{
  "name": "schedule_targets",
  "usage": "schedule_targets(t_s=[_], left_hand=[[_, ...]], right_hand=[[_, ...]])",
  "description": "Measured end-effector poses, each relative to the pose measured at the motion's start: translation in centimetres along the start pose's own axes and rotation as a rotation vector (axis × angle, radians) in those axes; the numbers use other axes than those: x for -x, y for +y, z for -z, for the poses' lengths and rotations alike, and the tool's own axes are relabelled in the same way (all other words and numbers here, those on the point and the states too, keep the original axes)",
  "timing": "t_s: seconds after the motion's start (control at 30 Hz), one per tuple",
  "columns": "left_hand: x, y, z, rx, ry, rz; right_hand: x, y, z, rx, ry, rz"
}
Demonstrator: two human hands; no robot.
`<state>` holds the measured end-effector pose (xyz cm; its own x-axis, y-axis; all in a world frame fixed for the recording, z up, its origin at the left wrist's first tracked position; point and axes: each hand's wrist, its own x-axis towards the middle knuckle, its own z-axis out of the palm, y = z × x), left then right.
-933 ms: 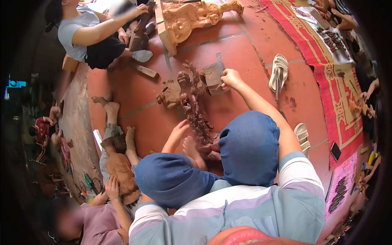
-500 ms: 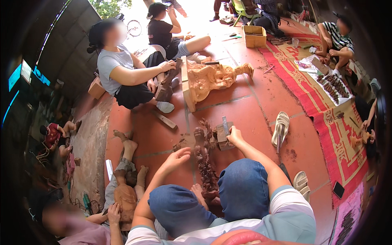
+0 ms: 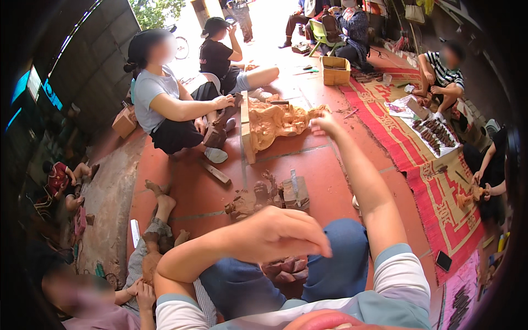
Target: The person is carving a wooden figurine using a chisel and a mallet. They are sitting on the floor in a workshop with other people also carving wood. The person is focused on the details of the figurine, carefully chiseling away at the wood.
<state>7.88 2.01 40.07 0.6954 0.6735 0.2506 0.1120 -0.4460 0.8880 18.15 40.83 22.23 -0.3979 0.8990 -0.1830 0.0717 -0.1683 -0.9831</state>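
Observation:
My left hand (image 3: 283, 234) is raised above my lap, fingers loosely stretched and slightly curved, with nothing in it. It hides the middle of a dark carved wooden figure (image 3: 265, 193), whose lower part (image 3: 286, 269) shows between my knees. My right arm reaches far forward. My right hand (image 3: 326, 124) appears beside the narrow end of a light wooden statue (image 3: 278, 125) lying on its side; its fingers look apart and empty, and I cannot tell whether it touches the statue. A flat metal chisel (image 3: 295, 184) rests on a dark wooden block (image 3: 302, 201) beside the dark figure.
A seated person (image 3: 165, 99) works at the statue's base. A wooden bar (image 3: 214, 172) lies on the red tiles. Another person (image 3: 93, 297) sits at lower left. To the right are a patterned mat (image 3: 423, 192), a phone (image 3: 443, 261) and a cardboard box (image 3: 335, 72) further off.
My right hand has left the chisel on the block and moved forward toward the light statue. My left hand has risen and swung right across my lap. The view has tilted slightly.

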Motion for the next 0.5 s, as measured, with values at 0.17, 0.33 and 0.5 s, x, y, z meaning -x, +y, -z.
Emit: schedule_targets(t_s=[0.17, 0.33, 0.5], left_hand=[[-3.4, 3.4, -2.9, 0.36, -0.085, -0.226], [-3.6, 4.4, -4.6, 0.77, -0.229, -0.612], [-4.0, 3.0, -5.2, 0.772, -0.186, -0.847]], right_hand=[[1.7, -11.4, -3.4, -0.045, 0.057, 0.246], [5.0, -13.8, -5.4, -0.174, -0.164, 0.339], [7.0, -14.1, -6.4, -0.383, -0.146, 0.407]])
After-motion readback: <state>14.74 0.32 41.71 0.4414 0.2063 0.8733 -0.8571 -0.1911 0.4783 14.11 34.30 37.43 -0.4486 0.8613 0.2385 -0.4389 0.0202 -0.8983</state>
